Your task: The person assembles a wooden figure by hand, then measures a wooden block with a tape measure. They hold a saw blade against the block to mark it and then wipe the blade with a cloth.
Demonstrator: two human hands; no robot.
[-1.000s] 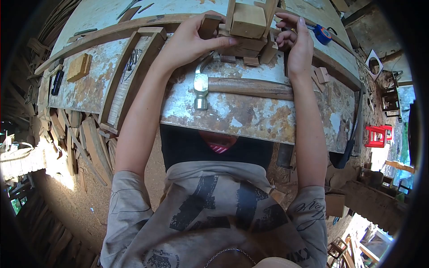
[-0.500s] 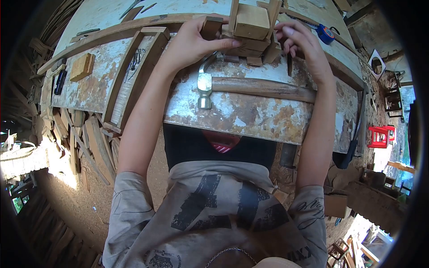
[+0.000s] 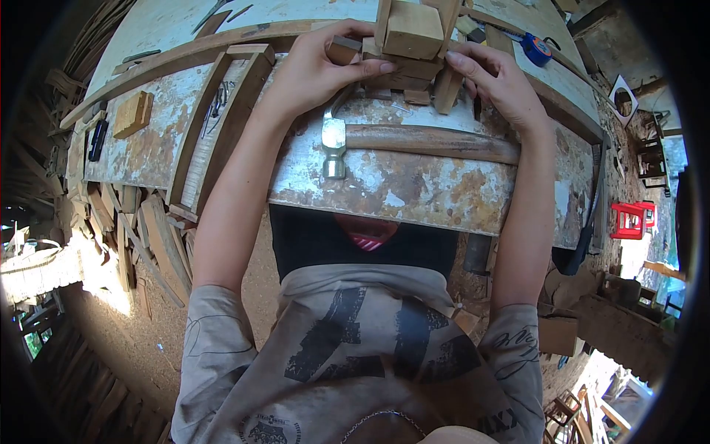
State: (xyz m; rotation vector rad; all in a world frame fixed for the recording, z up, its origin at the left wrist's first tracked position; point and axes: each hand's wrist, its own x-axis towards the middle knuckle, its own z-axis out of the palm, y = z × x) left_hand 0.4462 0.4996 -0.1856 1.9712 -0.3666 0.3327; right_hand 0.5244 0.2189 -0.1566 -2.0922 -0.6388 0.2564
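While gripping a small wood piece (image 3: 344,49), left hand (image 3: 314,70) presses thumb on the wooden block assembly (image 3: 411,44) at 12 o'clock of the tabletop (image 3: 414,185); hammer (image 3: 414,142) lies just below; right hand (image 3: 503,83), fingers curled, touches the assembly's right side.

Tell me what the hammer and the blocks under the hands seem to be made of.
Hammer: shiny grey head, likely steel; brown handle, probably worn wood. Blocks: pale, bare, sawn wood, with no paint visible. The left hand and right hand touch them.
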